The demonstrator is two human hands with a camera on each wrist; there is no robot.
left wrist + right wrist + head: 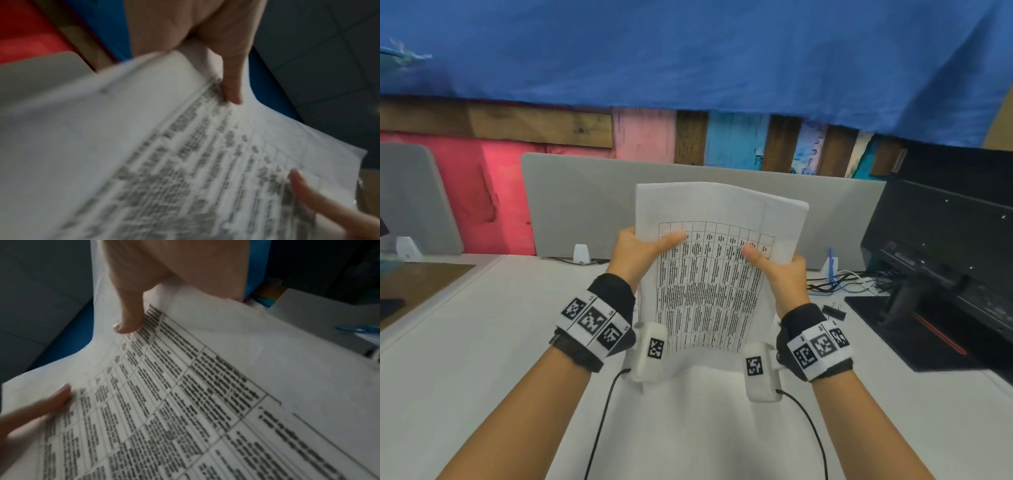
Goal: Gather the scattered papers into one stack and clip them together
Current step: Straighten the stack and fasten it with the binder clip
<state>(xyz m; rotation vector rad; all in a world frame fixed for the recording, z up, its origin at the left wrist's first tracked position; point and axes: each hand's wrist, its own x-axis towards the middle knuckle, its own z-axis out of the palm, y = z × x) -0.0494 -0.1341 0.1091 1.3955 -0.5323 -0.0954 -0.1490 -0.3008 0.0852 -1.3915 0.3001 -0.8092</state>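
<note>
We hold papers [714, 274] upright above counter [482, 342], left grip [635, 255] and right grip [786, 277] pinching side edges; binder clip [834, 311], cables [839, 284], monitor [945, 257] right, head view only; wrist views: thumbs on print.

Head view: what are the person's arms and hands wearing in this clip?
Both forearms are bare, no sleeves. Each wrist carries a black fabric band wrapped with a white strip of square black-and-white markers, the right one likewise. A white box-shaped camera unit with its own marker sits under each wrist, with a thin black cable trailing back. The hands are ungloved.
</note>
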